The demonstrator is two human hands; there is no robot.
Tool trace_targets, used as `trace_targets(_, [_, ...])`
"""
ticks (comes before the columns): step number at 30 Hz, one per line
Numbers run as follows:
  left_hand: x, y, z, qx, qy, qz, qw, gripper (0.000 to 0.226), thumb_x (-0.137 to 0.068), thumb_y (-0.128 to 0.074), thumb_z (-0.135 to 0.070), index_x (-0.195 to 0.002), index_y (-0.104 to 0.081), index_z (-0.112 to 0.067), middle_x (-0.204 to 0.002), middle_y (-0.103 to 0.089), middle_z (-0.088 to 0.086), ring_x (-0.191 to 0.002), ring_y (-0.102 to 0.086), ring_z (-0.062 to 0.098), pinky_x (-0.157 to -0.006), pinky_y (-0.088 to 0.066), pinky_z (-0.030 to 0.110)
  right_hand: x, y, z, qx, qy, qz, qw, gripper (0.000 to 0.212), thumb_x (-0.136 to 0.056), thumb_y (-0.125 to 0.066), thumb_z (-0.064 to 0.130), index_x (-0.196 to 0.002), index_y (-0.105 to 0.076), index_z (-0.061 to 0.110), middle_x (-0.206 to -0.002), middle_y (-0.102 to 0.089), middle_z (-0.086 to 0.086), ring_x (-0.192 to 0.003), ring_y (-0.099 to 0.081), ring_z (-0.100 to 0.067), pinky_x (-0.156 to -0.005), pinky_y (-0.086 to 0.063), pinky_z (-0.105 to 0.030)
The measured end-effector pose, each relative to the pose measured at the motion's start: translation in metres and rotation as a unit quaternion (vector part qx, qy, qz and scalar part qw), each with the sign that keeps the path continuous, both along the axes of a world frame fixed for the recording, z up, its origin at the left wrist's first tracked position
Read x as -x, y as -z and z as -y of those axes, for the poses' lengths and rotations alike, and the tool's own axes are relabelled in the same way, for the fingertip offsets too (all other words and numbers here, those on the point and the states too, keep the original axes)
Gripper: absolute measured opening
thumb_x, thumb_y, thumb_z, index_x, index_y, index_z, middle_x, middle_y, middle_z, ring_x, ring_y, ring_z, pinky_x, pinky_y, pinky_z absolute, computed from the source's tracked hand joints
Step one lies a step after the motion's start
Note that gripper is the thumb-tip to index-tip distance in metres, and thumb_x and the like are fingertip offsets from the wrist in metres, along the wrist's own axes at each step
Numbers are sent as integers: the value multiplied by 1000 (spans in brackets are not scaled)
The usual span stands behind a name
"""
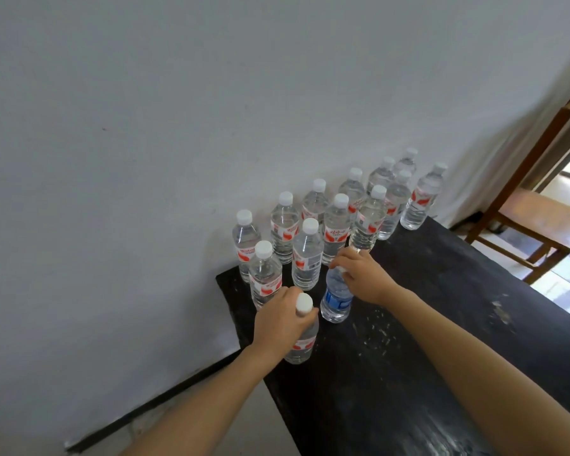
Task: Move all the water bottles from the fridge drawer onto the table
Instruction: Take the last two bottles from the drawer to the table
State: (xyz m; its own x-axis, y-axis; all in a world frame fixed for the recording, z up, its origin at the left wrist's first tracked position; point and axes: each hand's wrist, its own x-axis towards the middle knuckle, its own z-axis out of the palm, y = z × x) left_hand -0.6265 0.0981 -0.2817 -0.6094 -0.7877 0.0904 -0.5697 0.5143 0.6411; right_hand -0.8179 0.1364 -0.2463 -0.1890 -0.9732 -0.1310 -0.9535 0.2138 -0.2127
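Observation:
Several clear water bottles with white caps and red labels (336, 230) stand in two rows along the wall on a black table (441, 340). My left hand (282, 324) grips the neck of a red-labelled bottle (301, 348) standing upright near the table's left edge. My right hand (362, 274) holds the top of a blue-labelled bottle (336, 299), which stands on the table just in front of the rows; its cap is hidden under my fingers. No fridge drawer appears in this view.
A white wall (145, 159) runs close behind the bottles. A wooden chair (533, 218) stands past the table's far right corner, beside a bright doorway. The table's near and right parts show scuffed black surface.

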Motion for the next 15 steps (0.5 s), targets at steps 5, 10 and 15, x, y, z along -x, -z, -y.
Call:
trace_targets(5, [-1,-2,0,21,10,20,1000,33,-84,-57,-45,-107,-50,-23,-103,-57,-6,-89,-50,5,-70,-37,19,-1,3,-5,-10,21,-43,999,45,-93,-44,14,-136,-38,23,-144,-31,-1,-123,-36,-27,-101,-39,-35])
trace_targets(10, [-2,-8,2,39,24,73,996,37,-84,-53,-49,-109,-47,-22,-106,-54,-4,-94,-52,11,-67,-36,22,-4,3,-8,-35,42,-64,996,60,-93,-47,18,-145,-18,25,-152,-19,-4,-134,-27,-31,-106,-37,-39])
trace_targets(15, [-2,-26,7,77,73,142,984,52,-85,-54,-49,-126,-40,-22,-121,-44,2,-113,-46,18,-80,-44,29,-13,-5,-8,-28,47,-55,997,66,-94,-46,23,-147,-7,27,-154,-13,-5,-136,-27,-32,-104,-40,-40])
